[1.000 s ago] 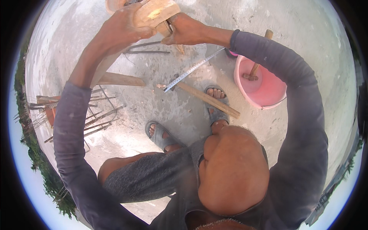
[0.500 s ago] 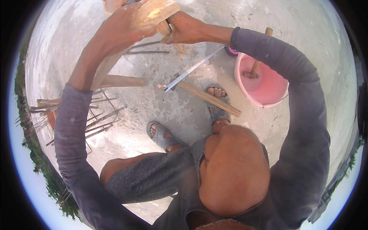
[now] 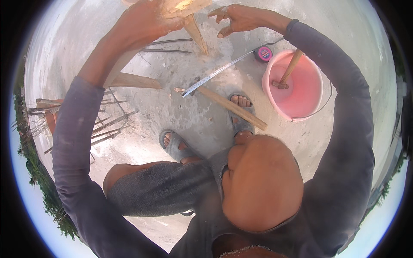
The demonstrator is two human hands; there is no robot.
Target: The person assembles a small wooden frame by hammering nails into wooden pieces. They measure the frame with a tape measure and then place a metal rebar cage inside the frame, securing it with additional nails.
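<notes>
Working the wooden block seems the step in hand — left hand grasping it at the view's top edge, right hand beside it, fingers parted and empty — and next probably calls for a steady left hold.

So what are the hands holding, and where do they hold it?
The left hand holds the wooden block by its left end. The right hand is open, holding nothing.

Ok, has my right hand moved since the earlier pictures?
Yes. Judged against the tape measure on the floor, your right hand has moved rightward, away from your left hand.
</notes>
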